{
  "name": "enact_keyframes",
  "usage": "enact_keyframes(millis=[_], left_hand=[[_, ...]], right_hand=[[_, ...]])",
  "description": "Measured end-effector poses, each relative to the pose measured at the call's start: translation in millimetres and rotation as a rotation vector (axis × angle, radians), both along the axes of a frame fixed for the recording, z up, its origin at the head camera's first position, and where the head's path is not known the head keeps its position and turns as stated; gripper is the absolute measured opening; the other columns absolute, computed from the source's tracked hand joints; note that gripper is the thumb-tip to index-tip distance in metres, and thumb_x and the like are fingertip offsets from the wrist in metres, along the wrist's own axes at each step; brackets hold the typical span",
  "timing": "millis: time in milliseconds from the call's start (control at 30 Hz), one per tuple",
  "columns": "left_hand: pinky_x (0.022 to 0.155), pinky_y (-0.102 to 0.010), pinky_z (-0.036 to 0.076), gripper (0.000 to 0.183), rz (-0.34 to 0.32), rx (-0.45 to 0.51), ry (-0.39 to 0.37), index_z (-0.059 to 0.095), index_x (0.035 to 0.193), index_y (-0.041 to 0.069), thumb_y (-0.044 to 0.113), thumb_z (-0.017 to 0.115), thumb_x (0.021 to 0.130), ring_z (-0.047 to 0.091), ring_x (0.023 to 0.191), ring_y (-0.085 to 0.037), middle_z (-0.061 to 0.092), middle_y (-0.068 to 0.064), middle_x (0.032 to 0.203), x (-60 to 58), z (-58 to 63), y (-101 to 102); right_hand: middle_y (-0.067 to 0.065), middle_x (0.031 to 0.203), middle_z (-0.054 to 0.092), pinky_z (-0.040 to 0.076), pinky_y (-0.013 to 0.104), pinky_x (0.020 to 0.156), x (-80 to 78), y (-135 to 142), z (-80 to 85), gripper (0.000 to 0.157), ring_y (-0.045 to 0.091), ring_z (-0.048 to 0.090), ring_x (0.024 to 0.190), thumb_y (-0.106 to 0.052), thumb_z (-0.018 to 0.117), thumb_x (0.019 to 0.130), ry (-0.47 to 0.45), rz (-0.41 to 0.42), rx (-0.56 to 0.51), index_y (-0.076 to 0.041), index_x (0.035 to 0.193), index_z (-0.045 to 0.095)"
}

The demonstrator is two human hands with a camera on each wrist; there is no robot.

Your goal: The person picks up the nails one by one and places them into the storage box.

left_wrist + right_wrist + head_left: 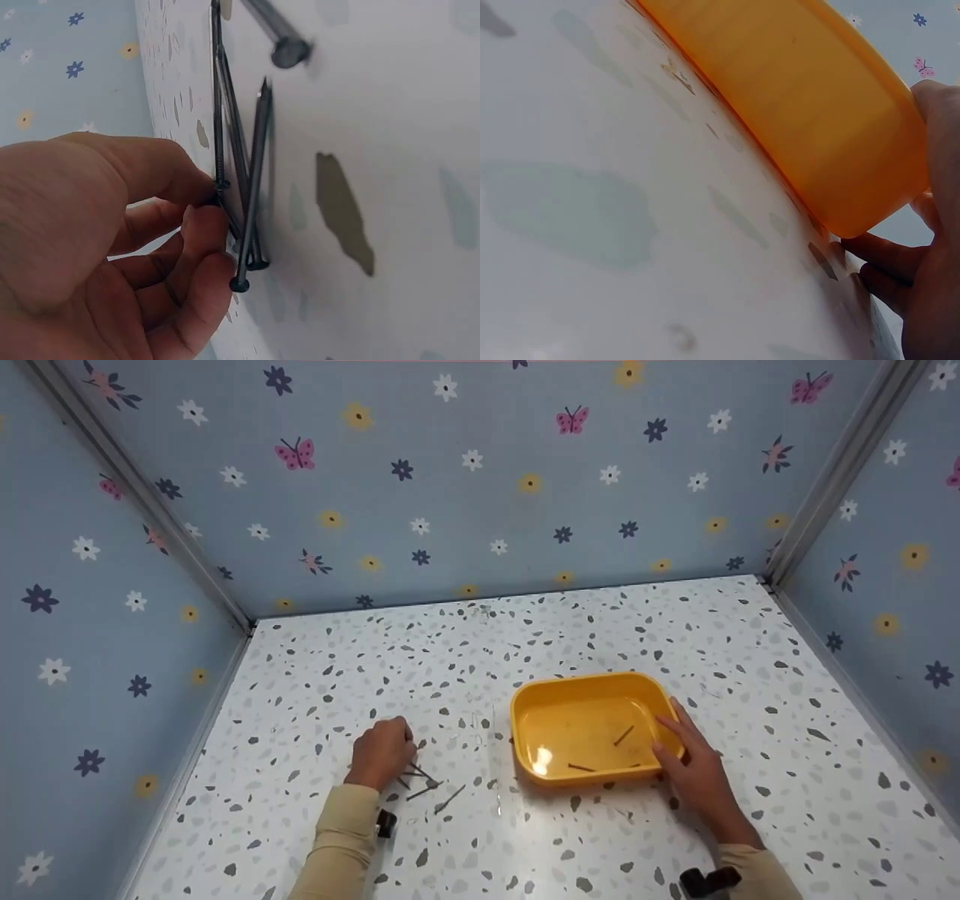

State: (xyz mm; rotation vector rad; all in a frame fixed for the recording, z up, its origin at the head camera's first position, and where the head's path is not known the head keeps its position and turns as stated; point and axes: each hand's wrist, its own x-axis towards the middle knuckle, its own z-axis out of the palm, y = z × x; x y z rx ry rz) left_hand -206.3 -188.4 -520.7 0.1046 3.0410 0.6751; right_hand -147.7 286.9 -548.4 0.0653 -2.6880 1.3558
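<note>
My left hand (381,751) is down at a small heap of dark nails (424,780) on the speckled table. In the left wrist view, the thumb and curled fingers (206,229) pinch a nail at the near side of the heap, and its end is hidden between them. Other nails (257,180) lie crossed right beside the fingertips. On the right, my right hand (701,776) grips the right end of a yellow plastic tray (577,684), with the thumb over the rim and other fingers outside and low along the wall. A few nails (624,735) lie inside the tray.
The white speckled tabletop (337,675) meets a blue flowered back panel (480,510). Similar side panels stand at left (97,660) and right (892,607), joined by metal corner strips.
</note>
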Motion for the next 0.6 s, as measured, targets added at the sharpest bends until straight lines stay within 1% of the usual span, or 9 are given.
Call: enact_keyframes(millis=[100, 233, 300, 400, 467, 533, 600], left_hand=[[0.061, -0.041, 0.048, 0.006, 0.002, -0.012, 0.004, 0.063, 0.083, 0.007, 0.004, 0.069, 0.085, 0.056, 0.063, -0.020, 0.063, -0.004, 0.075, -1.3, -1.4, 0], [0.059, -0.042, 0.049, 0.006, 0.002, -0.043, 0.031, 0.063, 0.084, 0.007, 0.004, 0.068, 0.086, 0.057, 0.061, -0.021, 0.062, -0.005, 0.075, -2.4, -3.7, 0], [0.057, -0.043, 0.049, 0.006, -0.001, -0.076, 0.053, 0.063, 0.084, 0.005, 0.003, 0.068, 0.086, 0.057, 0.059, -0.021, 0.063, -0.007, 0.074, -2.5, -3.7, 1], [0.053, -0.044, 0.049, 0.010, -0.003, -0.142, 0.084, 0.061, 0.080, 0.004, -0.001, 0.066, 0.086, 0.056, 0.054, -0.022, 0.062, -0.011, 0.069, -3.0, -1.7, 5], [0.051, -0.045, 0.048, 0.014, -0.003, -0.177, 0.095, 0.059, 0.076, 0.004, -0.002, 0.065, 0.087, 0.054, 0.051, -0.023, 0.060, -0.012, 0.065, -3.6, 0.1, 9], [0.050, -0.045, 0.047, 0.016, -0.003, -0.199, 0.090, 0.057, 0.074, 0.003, -0.001, 0.065, 0.087, 0.052, 0.050, -0.023, 0.058, -0.013, 0.062, -4.4, 0.8, 11], [0.049, -0.044, 0.046, 0.016, -0.006, -0.199, 0.088, 0.055, 0.074, 0.003, -0.001, 0.066, 0.086, 0.051, 0.049, -0.023, 0.056, -0.012, 0.061, -4.3, 0.4, 11]], right_hand=[[-0.007, 0.166, 0.015, 0.023, 0.051, 0.116, 0.0, 0, -0.4, 0.053, 0.026, 0.017, 0.151, -0.038, 0.056, 0.103, -0.008, 0.005, -0.009, -0.015, 0.150, 0.047], [-0.008, 0.166, 0.015, 0.022, 0.051, 0.116, 0.4, 0, -0.6, 0.053, 0.026, 0.017, 0.151, -0.037, 0.056, 0.103, -0.005, 0.009, -0.015, -0.015, 0.150, 0.046], [-0.008, 0.166, 0.015, 0.022, 0.051, 0.116, 0.5, 0, -0.5, 0.053, 0.026, 0.017, 0.151, -0.036, 0.056, 0.103, -0.006, 0.012, -0.016, -0.015, 0.150, 0.046], [-0.009, 0.166, 0.014, 0.021, 0.050, 0.117, 0.9, 1, 0.2, 0.052, 0.025, 0.017, 0.151, -0.036, 0.056, 0.103, -0.008, 0.009, -0.019, -0.016, 0.151, 0.046], [-0.008, 0.166, 0.014, 0.021, 0.051, 0.117, 1.3, 1, 0.6, 0.052, 0.026, 0.017, 0.151, -0.036, 0.056, 0.103, -0.005, 0.010, -0.027, -0.016, 0.150, 0.046], [-0.009, 0.166, 0.015, 0.021, 0.051, 0.117, 1.7, 0, 1.1, 0.052, 0.025, 0.017, 0.151, -0.035, 0.057, 0.103, -0.002, 0.008, -0.031, -0.017, 0.150, 0.047], [-0.007, 0.166, 0.016, 0.022, 0.038, 0.118, 2.3, 0, 0.4, 0.051, 0.025, 0.018, 0.151, -0.035, 0.057, 0.103, 0.003, 0.010, -0.030, -0.016, 0.149, 0.047]])
